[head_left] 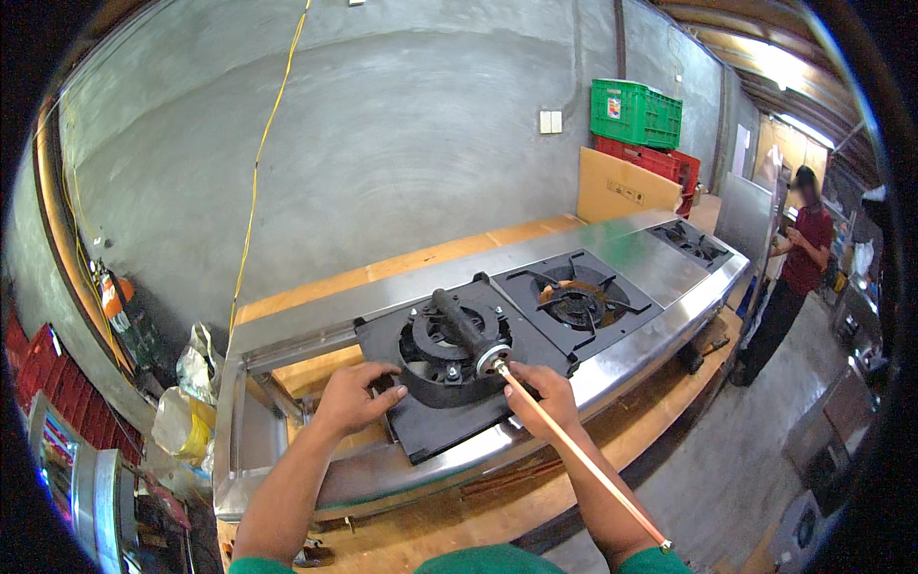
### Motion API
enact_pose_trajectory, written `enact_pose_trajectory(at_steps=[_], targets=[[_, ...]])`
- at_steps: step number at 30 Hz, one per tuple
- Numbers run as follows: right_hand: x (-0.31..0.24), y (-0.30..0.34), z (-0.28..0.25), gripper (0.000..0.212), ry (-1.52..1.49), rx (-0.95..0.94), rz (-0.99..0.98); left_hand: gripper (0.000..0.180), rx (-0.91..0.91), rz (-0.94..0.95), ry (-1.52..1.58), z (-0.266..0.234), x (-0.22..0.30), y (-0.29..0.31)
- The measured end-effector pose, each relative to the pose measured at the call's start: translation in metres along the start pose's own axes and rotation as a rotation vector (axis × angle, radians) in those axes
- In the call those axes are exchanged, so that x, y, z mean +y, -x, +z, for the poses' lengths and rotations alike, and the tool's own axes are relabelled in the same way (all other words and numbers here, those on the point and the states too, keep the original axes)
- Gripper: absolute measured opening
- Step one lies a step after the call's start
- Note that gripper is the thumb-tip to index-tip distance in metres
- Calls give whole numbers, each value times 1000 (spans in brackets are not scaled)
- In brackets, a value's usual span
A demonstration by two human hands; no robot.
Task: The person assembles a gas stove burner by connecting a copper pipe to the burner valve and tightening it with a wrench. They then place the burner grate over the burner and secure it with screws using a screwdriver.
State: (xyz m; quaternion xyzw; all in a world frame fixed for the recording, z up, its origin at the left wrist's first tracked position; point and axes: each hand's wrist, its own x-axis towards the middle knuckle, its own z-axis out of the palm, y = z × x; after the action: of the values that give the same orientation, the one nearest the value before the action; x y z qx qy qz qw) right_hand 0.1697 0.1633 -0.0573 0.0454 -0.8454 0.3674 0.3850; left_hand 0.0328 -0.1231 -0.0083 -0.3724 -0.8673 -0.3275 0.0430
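Observation:
A black cast-iron burner (pixel 457 330) rests upside down or loosely on a square black stove plate (pixel 445 430). Its thick tube ends in a pale round collar (pixel 491 358), which faces me. From that collar a long copper tube (pixel 593 464) slants down over my right forearm. My right hand (pixel 543 402) is closed round the tube near the collar, thumb and forefinger on either side. My left hand (pixel 359 400) has thumb and fingers apart, at the left edge of the plate beside the burner's ring; its fingertips seem to touch there.
The long steel stove frame (pixel 325 497) lies on a wooden bench (pixel 411 545). To the right are a second burner (pixel 579 304) and a third (pixel 688 241). Green and red crates (pixel 635 113) stand behind cardboard (pixel 626 184). Another person (pixel 801 249) stands at right.

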Motion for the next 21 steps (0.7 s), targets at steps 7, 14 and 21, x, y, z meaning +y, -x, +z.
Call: enact_pose_trajectory(at_steps=[7,14,21], targets=[[5,-1,3,31,-13,25,-45,40,-23,-19,20,0,2,1],[5,-1,2,28,0,54,-80,39,-38,-33,33,4,0,1],[10,1,1,26,8,40,-105,39,-11,74,-59,5,-2,1]])
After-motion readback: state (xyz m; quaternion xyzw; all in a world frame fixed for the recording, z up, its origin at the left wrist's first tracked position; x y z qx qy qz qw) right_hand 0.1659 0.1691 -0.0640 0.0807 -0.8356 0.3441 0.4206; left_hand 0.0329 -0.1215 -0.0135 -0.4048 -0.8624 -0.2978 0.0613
